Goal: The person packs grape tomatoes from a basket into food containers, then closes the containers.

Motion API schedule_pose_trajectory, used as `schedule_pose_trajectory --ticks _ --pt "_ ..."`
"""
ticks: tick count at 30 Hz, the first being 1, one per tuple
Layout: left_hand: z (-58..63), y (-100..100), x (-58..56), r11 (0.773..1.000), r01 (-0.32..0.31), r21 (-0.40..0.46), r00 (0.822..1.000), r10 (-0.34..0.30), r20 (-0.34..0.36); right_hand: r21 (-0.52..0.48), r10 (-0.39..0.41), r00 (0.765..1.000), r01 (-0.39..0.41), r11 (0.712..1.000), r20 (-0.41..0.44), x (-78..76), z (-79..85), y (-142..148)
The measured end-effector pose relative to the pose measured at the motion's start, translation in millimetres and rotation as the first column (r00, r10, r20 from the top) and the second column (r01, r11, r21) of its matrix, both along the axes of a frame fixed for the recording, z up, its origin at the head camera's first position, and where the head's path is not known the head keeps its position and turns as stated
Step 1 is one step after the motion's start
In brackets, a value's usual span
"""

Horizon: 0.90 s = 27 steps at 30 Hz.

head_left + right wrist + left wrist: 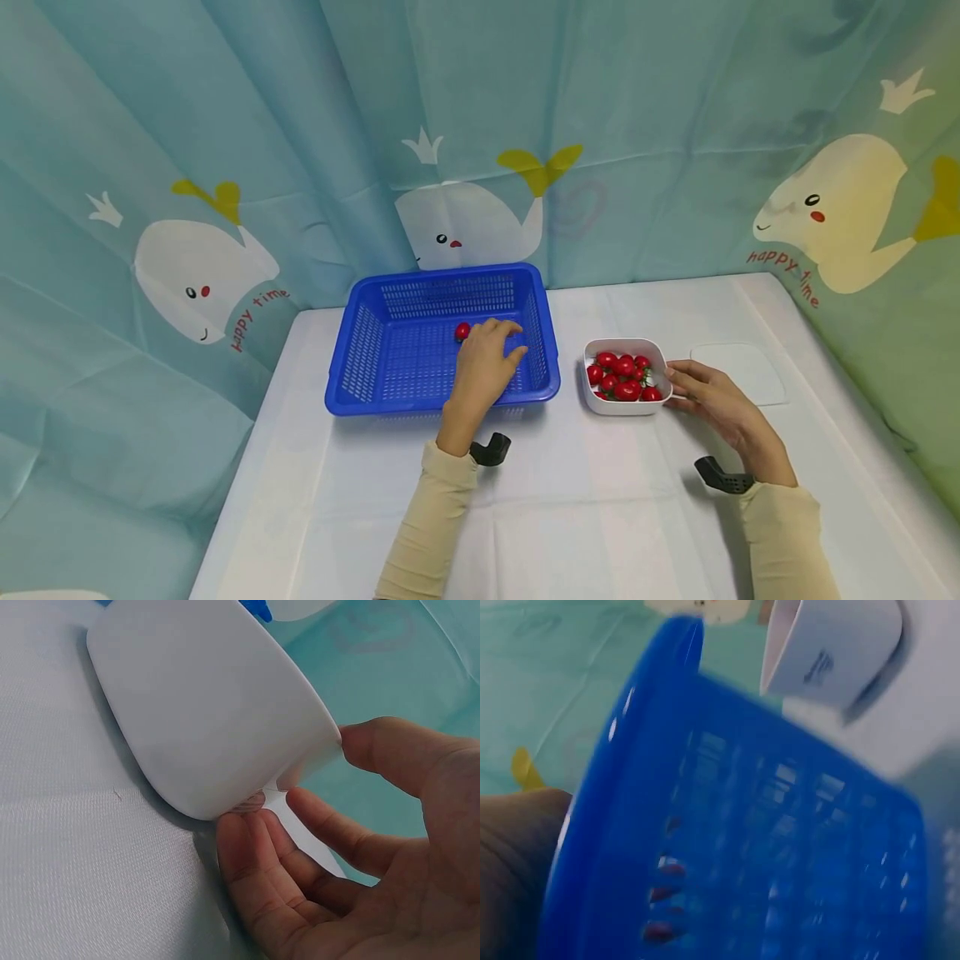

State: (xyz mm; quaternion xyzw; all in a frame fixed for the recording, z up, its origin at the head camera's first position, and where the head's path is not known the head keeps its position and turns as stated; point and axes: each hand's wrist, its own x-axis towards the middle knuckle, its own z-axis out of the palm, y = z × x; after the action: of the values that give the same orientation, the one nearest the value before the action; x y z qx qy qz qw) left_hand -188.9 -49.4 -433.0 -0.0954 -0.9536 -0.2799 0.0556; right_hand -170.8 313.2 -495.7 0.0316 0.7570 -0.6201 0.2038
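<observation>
The left hand (486,360) reaches over the blue plastic basket (342,333), thumb and index finger spread apart with nothing between them. One red cherry tomato (462,332) lies in the basket, just beyond the left hand's knuckles. In the left wrist view the basket wall (735,802) hides most of that hand, and red shows through its slots. The right hand (712,398) holds a white container (626,408) at its right side. In the right wrist view the thumb is at the rim and fingertips (238,840) are by the lower edge. Several cherry tomatoes (627,389) fill the container.
A flat clear lid (750,375) lies on the white table (562,517), right of the container and behind the right hand. A curtain (645,167) with whale prints hangs at the table's back edge. Both wrists carry black mounts (491,450).
</observation>
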Motion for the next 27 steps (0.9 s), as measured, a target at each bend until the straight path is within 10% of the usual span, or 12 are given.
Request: schedule_pose_trajectory --ticks 18,27 --pt "-11.2 -45 -17.1 0.972 -0.043 -0.230 0.989 0.075 0.130 -0.002 0.000 1.000 0.000 1.000 0.012 0.1 -3.2 0" --pt "-14.6 -47 -18.2 0.959 -0.044 -0.279 0.954 0.123 0.272 -0.002 0.002 1.000 -0.002 1.000 0.007 -0.1 -1.4 0"
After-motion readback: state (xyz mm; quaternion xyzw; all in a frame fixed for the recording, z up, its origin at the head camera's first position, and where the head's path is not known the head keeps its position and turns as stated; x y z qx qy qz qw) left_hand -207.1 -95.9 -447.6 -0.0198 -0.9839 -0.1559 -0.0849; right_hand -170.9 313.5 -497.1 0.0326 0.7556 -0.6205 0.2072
